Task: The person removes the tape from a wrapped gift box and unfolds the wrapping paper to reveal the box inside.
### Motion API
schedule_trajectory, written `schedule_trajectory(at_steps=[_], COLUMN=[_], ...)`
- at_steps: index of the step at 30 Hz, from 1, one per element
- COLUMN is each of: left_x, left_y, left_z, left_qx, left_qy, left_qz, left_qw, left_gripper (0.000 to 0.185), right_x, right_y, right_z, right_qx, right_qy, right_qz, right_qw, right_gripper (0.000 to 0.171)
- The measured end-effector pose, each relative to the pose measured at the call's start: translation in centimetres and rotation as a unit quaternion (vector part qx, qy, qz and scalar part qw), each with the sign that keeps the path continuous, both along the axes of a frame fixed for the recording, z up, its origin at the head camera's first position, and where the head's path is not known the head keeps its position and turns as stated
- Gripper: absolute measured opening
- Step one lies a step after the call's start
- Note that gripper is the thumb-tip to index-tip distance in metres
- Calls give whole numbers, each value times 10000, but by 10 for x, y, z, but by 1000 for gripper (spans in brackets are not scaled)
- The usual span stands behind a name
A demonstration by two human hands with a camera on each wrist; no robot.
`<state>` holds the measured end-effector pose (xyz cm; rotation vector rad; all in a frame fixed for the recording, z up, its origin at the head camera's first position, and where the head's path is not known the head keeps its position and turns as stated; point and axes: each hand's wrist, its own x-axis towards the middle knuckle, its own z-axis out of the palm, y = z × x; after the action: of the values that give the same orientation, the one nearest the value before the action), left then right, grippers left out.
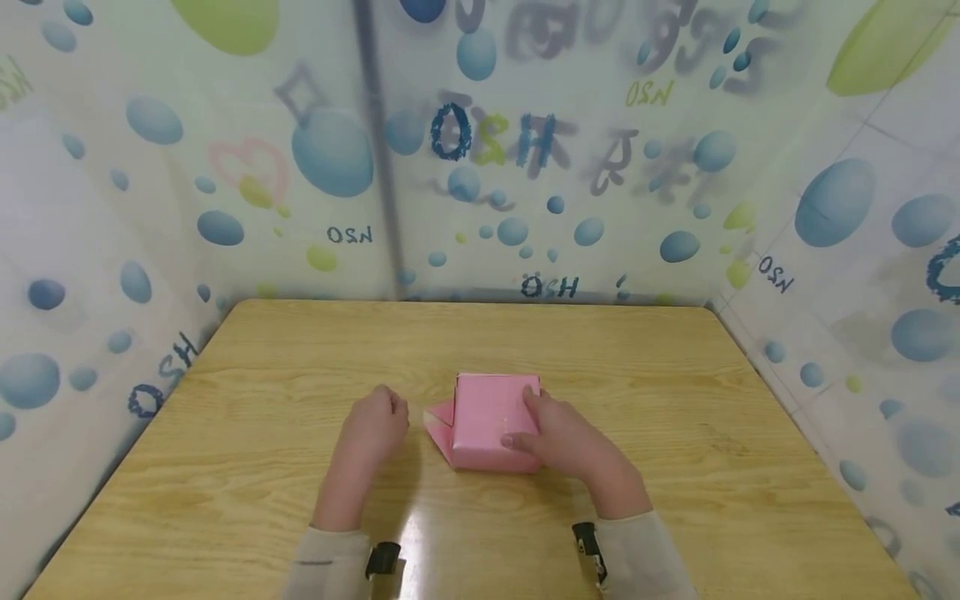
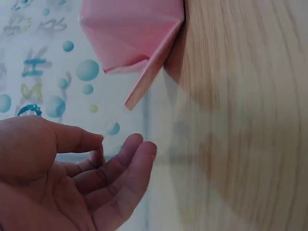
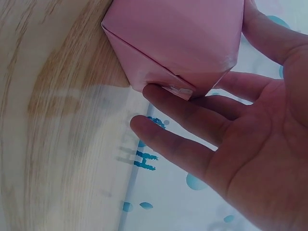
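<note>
the pink folded paper box (image 1: 495, 421), lying mid-table (image 1: 262, 467), is steadied by the right hand (image 1: 566, 437) with straight fingers, and is best pressed evenly while the left hand (image 1: 372, 429), loosely curled and empty, is kept beside its flap.

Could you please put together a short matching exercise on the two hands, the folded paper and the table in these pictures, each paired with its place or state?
Things:
1. left hand
2. right hand
3. pink folded paper
4. wooden table

States or places:
a. lies on the table, with a flap sticking out on its left side
b. fingers loosely curled, holding nothing, just left of the paper
c. carries the paper and both hands
d. rests against the paper's right side, fingers touching it

Pairs: 1-b, 2-d, 3-a, 4-c
</note>
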<state>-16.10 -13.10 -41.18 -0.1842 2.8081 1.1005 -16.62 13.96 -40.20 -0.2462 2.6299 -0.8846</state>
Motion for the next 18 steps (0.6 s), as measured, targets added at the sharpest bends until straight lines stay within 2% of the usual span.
schedule_trajectory(at_steps=[8, 12, 15, 18], left_x=[0, 3, 6, 10], left_y=[-18, -19, -12, 3], left_z=[-4, -2, 3, 8], left_qx=[-576, -858, -830, -493], left_qy=[-356, -367, -344, -479], left_qz=[-18, -96, -241, -561], left_qw=[9977, 9956, 9957, 9961], left_gripper=[22, 20, 22, 28], right_x=[0, 0, -1, -1], right_y=[0, 0, 0, 0], right_z=[1, 1, 0, 0], right_qx=[71, 77, 79, 52], right_qy=[49, 80, 82, 42], right_qz=[63, 78, 75, 57], right_qw=[9999, 9999, 9999, 10000], right_gripper=[84, 84, 84, 85])
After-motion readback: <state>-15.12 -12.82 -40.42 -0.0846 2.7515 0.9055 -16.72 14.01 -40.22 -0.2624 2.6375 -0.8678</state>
